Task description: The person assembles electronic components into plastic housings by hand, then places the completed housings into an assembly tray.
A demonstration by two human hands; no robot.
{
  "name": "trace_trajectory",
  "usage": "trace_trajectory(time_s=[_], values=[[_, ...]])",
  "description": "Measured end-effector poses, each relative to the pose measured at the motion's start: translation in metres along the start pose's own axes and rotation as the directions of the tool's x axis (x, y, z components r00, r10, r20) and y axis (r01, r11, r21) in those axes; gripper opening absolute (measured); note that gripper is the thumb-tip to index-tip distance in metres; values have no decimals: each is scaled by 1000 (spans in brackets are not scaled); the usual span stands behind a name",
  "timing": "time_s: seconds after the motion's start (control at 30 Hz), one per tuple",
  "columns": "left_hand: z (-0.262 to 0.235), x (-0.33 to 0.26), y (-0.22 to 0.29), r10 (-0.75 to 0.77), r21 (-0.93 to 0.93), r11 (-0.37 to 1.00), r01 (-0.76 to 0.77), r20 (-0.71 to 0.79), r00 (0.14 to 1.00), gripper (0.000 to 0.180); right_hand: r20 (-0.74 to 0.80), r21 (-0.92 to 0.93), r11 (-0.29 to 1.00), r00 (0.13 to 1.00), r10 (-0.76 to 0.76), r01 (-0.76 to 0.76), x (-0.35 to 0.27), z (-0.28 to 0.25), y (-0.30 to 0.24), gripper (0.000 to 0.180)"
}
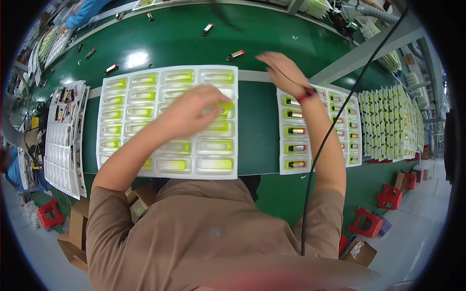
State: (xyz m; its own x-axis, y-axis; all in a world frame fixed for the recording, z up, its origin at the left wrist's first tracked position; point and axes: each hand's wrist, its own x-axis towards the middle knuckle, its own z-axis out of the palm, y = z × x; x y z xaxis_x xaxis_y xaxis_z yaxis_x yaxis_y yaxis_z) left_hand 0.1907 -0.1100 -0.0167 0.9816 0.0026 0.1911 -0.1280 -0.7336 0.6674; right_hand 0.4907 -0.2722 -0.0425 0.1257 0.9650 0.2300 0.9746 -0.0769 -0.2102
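Note:
My left hand (191, 114) hovers, blurred, over the large white blister tray (108, 167). Its curled fingertips are at a yellow-green insert (224, 105) in the right column; whether they grip it I cannot tell. My right hand (281, 72) reaches out flat over the green belt (174, 41) with fingers spread and nothing in it. It is just right of a small red-and-black stick-shaped device (235, 55). Under my right forearm lies a second white tray (281, 167) whose cells hold similar devices (295, 131).
More small devices (208, 28) lie scattered along the belt. White trays (63, 160) are stacked at the left and yellow-green trays (391, 121) at the right. Another person's blue sleeve (85, 12) is at the far left. A black cable (318, 150) crosses my right arm. Red stools (366, 223) and cardboard boxes (77, 228) stand on the floor.

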Motion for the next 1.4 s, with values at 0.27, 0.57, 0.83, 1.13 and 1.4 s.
trace_trajectory(time_s=[0.27, 0.57, 0.83, 1.13, 1.4], values=[[-21, 8, -51, 28, 139, 990, -24, -29, 999, 24, 148, -126, 966, 959, 242, -225, 108, 92, 19, 19], [-7, 23, -88, 66, 216, 975, -62, -12, 998, 17, -129, 218, 911, 915, 383, -350, 98, 70, -20, 23], [-5, 49, -97, 2, 285, 958, 22, -83, 997, 17, -175, 823, 545, 843, 508, -158, 93, 13, -84, 32], [-28, 56, -95, -107, -36, 994, 106, -34, 994, 23, -82, 986, 168, 915, 396, 16, 87, -1, -87, 34], [-64, 22, -62, -379, -984, 180, 1, -68, 923, 73, -154, 982, 152, 931, 331, 108, 104, 13, -143, 33]])
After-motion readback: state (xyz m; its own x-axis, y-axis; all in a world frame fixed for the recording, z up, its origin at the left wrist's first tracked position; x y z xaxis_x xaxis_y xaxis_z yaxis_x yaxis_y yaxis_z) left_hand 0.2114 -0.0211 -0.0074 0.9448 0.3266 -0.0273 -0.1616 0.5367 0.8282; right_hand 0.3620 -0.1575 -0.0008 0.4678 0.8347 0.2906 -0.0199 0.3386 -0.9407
